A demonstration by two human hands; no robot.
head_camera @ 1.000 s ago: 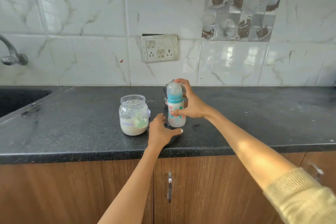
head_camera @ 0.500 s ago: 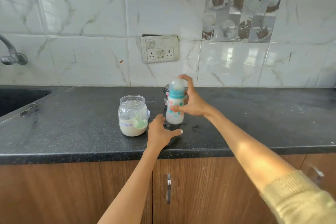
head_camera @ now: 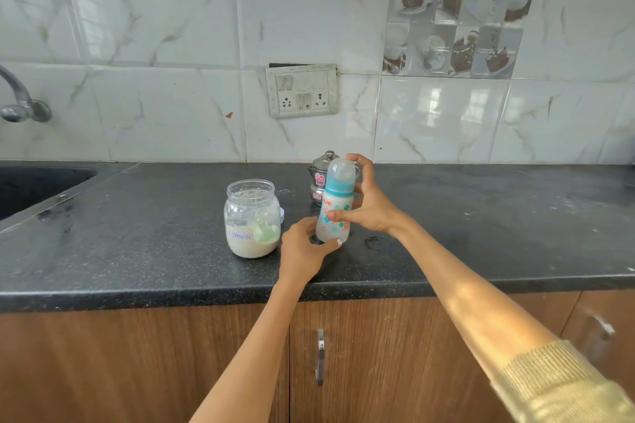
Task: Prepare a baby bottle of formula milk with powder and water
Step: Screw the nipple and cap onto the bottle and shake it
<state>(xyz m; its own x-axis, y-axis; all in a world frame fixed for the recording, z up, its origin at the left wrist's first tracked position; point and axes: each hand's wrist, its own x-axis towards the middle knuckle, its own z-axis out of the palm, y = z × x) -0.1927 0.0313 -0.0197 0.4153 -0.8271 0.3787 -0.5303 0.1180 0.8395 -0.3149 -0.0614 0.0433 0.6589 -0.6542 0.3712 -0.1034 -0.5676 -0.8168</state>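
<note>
A black speckled countertop runs the width of the view, with a dark sink sunk into its far left end and a metal tap projecting from the wall above it. White marble-patterned tiles cover the wall, broken by a white switch-and-socket plate and a decorative tile panel picturing cups and desserts. Brown wood-grain cabinet doors sit below the counter, one with a metal handle.

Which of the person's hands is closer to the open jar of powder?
Left. The left hand sits just right of the jar, cupping the baby bottle's base. The right hand grips the bottle from its far side, farther from the jar.
</note>
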